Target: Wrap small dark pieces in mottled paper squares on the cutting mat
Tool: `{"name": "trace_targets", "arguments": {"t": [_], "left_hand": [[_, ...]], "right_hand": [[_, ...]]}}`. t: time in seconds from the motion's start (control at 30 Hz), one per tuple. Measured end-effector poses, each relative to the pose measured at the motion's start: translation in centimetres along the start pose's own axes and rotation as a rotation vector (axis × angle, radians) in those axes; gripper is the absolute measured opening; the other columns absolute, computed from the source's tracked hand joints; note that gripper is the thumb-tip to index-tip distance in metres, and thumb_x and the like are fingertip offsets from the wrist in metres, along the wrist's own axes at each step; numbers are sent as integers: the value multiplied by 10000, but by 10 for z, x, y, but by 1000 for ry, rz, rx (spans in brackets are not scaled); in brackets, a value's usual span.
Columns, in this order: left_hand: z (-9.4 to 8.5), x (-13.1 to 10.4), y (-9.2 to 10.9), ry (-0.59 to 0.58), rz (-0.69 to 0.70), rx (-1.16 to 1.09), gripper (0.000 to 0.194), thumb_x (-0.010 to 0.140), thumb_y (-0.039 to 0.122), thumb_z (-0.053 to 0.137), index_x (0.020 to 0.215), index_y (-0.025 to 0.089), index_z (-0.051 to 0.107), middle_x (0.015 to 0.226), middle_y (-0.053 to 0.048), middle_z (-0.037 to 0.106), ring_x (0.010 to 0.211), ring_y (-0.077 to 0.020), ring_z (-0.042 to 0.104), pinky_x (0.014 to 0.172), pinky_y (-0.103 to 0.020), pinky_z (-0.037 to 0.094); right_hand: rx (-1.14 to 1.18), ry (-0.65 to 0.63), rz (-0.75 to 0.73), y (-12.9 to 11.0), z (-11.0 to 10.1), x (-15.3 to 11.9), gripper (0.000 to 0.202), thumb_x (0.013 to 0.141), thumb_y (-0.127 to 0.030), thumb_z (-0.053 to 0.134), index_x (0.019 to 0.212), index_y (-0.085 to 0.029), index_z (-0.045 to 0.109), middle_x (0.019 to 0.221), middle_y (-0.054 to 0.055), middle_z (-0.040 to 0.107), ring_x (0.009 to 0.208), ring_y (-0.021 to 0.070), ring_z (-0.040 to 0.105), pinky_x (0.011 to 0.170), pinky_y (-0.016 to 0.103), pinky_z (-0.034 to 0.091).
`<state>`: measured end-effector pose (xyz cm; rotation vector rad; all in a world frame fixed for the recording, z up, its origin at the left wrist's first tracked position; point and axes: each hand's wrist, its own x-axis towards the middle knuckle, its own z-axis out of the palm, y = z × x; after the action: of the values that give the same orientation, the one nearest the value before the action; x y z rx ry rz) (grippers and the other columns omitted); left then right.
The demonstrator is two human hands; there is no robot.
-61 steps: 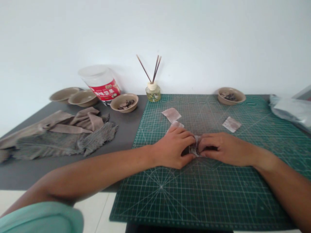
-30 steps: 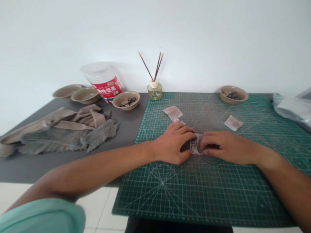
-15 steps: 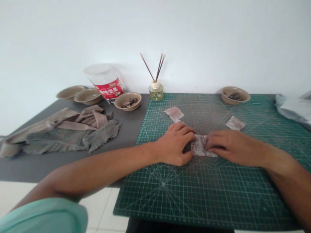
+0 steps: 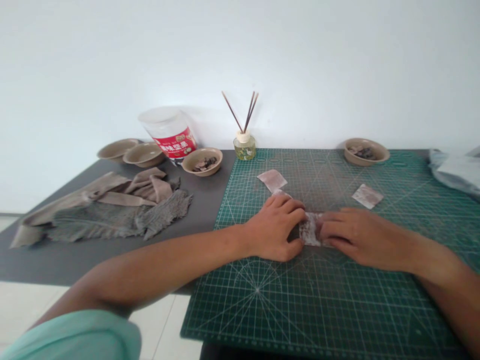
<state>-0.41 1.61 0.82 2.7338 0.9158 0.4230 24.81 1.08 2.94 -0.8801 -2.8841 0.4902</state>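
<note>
A thin, flat whitish piece with brown patches (image 4: 309, 230) lies on the green cutting mat (image 4: 285, 305), between my two hands. At its left end, my left hand (image 4: 277, 227) grips the edge with curled fingers and thumb. Bunched fingers of my right hand (image 4: 347, 234) press onto its right part and cover it; whether they pinch something else is hidden. Beyond my left hand lies a similar brownish-white square (image 4: 272, 180), with another pale piece (image 4: 281, 193) partly behind my fingers. A further square (image 4: 367, 196) rests beyond my right hand.
Brown chips fill part of a tan bowl (image 4: 202, 171) at left and another bowl (image 4: 366, 161) at back right. Two more bowls (image 4: 144, 161) stand beside a clear tub (image 4: 172, 140). A reed diffuser (image 4: 245, 147), grey-beige cloth (image 4: 123, 212) and plastic bag (image 4: 455, 167) lie around.
The whole view has shifted slightly, so everything sits a little lower and further right. My right fingers have moved slightly over the patched piece; my left hand keeps its hold.
</note>
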Motion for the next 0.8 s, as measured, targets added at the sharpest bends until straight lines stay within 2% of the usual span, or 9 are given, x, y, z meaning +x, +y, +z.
{"name": "trace_targets", "arguments": {"t": [0.1,0.2,0.3,0.47,0.53,0.67,0.8], "left_hand": [[0,1,1,-3,3,1,440,821,376,624,1215,181,604,1372,-125,591,1255,-331,487,1116,-524,381],[-1,1,2,-2,4,5,433,824,373,623,1210,178,603,1372,-127,587,1257,-333,486,1119,-525,378],[-1,1,2,-5,4,7,447,828,377,627,1232,187,598,1379,-122,584,1261,-334,483,1121,-534,373],[-1,3,2,-8,-1,25,451,819,385,636,1216,173,601,1355,-120,591,1257,-327,483,1126,-516,377],[0,3,2,-6,-3,27,444,812,380,639,1201,170,603,1345,-119,596,1250,-324,488,1127,-505,380],[0,3,2,-8,-3,21,443,814,377,637,1208,180,595,1352,-120,592,1256,-330,489,1130,-519,371],[1,2,1,2,-22,2,496,801,389,659,1238,175,564,1373,-124,580,1266,-324,491,1132,-505,379]], "right_hand": [[-35,69,-34,-10,11,9,150,1005,-198,522,967,-223,665,974,42,709,858,229,653,778,381,439],[-171,156,66,0,14,11,153,991,-178,515,989,-195,667,1003,79,698,871,263,646,777,410,434],[-145,128,126,13,7,6,129,979,-188,539,953,-194,665,958,71,684,852,256,644,767,402,442],[-15,45,23,3,8,5,159,1003,-195,517,950,-216,665,998,51,699,875,232,648,792,389,456],[-12,54,1,1,11,6,186,1016,-213,502,935,-220,670,993,51,705,877,238,651,797,398,455],[-28,111,97,12,6,5,181,1002,-238,536,908,-224,690,976,56,716,881,251,660,802,408,455],[68,2,33,10,5,5,191,1011,-249,536,915,-239,702,959,30,725,840,209,672,772,365,467]]}}
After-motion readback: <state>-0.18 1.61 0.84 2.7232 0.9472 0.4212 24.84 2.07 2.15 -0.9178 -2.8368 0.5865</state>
